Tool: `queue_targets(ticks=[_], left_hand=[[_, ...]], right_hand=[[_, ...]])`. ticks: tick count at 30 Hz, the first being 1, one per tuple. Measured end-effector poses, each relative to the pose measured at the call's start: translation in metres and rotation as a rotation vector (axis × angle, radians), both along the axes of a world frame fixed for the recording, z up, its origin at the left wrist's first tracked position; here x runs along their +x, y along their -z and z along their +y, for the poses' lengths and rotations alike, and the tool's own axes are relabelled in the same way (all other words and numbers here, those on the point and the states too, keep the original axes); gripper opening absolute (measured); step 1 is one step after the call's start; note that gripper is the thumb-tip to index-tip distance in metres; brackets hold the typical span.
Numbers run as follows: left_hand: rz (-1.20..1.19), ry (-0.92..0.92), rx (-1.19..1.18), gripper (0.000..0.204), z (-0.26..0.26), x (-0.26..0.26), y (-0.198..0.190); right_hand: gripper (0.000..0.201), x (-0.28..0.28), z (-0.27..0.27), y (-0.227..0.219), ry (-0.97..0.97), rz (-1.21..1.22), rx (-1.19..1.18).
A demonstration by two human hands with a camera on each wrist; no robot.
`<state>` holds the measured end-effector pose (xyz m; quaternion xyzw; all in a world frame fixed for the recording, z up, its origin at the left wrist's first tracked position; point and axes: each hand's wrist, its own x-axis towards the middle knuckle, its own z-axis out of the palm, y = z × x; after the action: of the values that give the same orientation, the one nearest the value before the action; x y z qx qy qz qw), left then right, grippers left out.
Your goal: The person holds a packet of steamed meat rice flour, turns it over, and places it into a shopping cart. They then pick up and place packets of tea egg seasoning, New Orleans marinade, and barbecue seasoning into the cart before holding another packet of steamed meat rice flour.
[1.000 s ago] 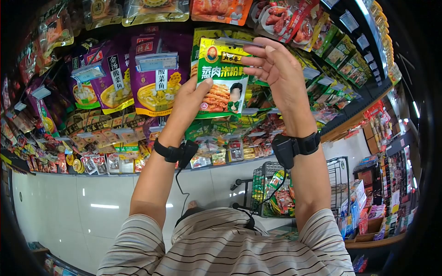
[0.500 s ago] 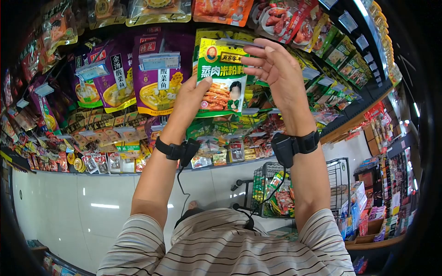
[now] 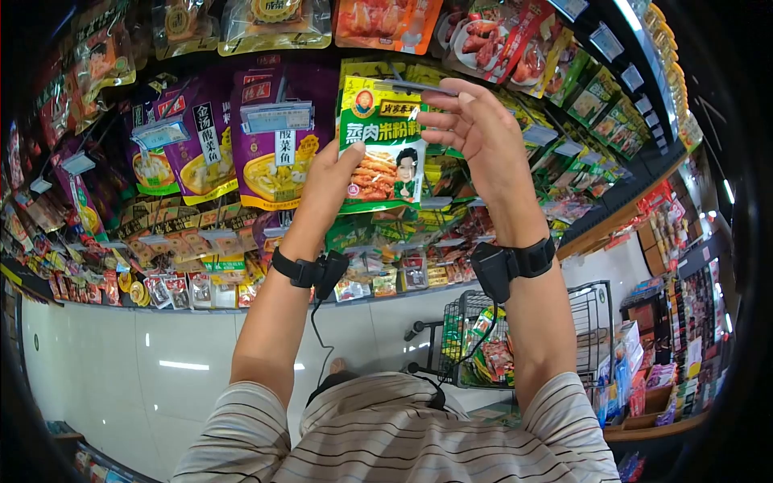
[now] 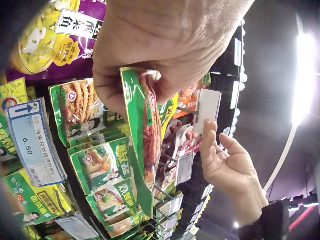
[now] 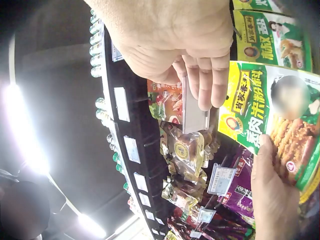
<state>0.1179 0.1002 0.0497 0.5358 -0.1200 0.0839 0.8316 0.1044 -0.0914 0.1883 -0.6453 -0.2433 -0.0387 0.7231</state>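
My left hand grips the left edge of a green and yellow seasoning packet, thumb across its front. The packet hangs upright before similar packets on the rack. In the left wrist view it shows edge-on below the left hand. My right hand is raised at the packet's upper right, its fingers fairly straight and holding no packet. Its fingertips are at a price tag holder on the hook's end, which stands tilted up.
Purple soup packets hang to the left behind price tags. Green seasoning packets fill hooks below and right. Larger bagged foods hang above. A wire shopping cart with packets in it stands at lower right.
The packet and both hands sit slightly lower and further left in the head view. The left hand keeps its grip, and the right hand stays by the tag holder.
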Motion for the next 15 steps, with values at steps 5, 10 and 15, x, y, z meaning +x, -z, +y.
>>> queue_targets(ticks=[5, 10, 15], left_hand=[[0.032, 0.014, -0.013, 0.031, 0.002, -0.003, -0.004], [0.037, 0.021, -0.025, 0.033, 0.000, 0.003, 0.000], [0.043, -0.147, 0.092, 0.033, 0.002, 0.026, -0.001]], right_hand=[[0.038, 0.003, -0.002, 0.003, -0.009, 0.021, 0.016], [0.040, 0.006, 0.000, 0.010, 0.001, 0.056, 0.039], [0.042, 0.008, -0.002, 0.017, -0.014, 0.077, 0.052]])
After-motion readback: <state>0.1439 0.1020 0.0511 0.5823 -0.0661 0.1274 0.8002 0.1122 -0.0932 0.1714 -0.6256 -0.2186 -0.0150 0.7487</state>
